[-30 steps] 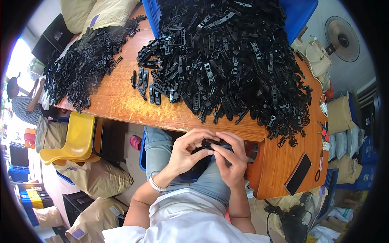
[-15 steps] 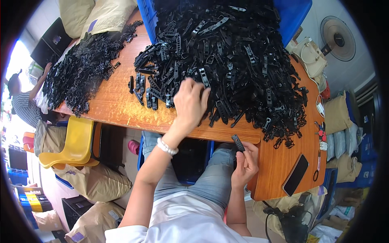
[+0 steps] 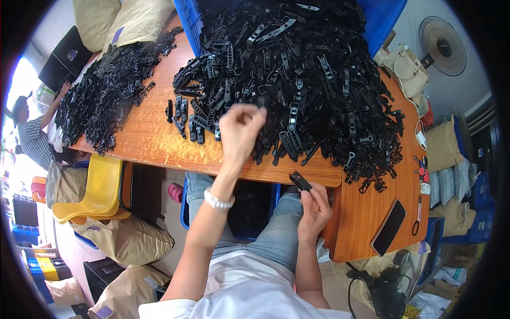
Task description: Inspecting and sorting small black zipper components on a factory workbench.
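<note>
My right hand, in front of the table's edge, is closed on a narrow black plastic part, pinched between thumb and fingers so that its far end sticks out. Over the near left side of a big heap of black plastic parts, my left hand is raised with its fingers curled and pinched together. Its fingertips are a little blurred, and whatever they hold cannot be made out against the dark heap. A few parts lie in a small group left of this hand.
A blue bin spills the heap onto the wooden table. Another pile of small black parts lies at the left. On the right are a phone, scissors and keys. A person works at the far left.
My left hand has shifted slightly left, its fingers drawing together from a reach into the heap. My right hand has moved a little left, and the part in it has turned.
</note>
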A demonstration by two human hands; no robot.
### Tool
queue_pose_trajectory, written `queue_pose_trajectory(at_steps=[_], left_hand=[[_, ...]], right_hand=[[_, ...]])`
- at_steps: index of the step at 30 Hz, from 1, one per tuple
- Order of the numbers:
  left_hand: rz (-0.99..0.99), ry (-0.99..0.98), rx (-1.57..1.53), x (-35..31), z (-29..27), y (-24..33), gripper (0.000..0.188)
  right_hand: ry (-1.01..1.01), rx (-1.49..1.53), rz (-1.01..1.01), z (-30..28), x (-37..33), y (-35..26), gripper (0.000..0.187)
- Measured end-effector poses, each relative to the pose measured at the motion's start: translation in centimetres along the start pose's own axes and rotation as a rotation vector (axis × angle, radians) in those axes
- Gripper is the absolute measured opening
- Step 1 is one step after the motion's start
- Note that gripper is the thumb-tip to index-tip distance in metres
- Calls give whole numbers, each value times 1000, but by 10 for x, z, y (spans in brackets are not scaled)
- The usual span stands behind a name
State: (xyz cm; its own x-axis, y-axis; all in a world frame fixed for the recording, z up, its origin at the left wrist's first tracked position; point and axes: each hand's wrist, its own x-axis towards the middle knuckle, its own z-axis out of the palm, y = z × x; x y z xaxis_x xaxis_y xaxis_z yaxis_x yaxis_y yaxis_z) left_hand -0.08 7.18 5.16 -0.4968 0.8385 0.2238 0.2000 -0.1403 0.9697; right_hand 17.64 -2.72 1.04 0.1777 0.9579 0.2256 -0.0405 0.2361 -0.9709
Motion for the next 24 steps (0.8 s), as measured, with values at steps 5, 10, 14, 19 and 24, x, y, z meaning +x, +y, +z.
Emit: queue_pose_trajectory(at_steps=[5,10,14,19,24], left_hand=[[-368,-256,-505,-64,-12,-15,17],[-376,-459,-474,-84,-18,-18,25],[-403,-492,-473,-91,-24,-15,31],[-416,-505,-400,-89,-29,-12,35],[-380,-542,-338,-88,-30,-9,36]], right_hand=[[-16,214,227,7,5,3,14],[-66,292,324,13,5,-4,13],[-36,207,293,14,5,-8,13],[-122,46,214,12,4,-10,10],[-156,84,263,9,9,-12,11]])
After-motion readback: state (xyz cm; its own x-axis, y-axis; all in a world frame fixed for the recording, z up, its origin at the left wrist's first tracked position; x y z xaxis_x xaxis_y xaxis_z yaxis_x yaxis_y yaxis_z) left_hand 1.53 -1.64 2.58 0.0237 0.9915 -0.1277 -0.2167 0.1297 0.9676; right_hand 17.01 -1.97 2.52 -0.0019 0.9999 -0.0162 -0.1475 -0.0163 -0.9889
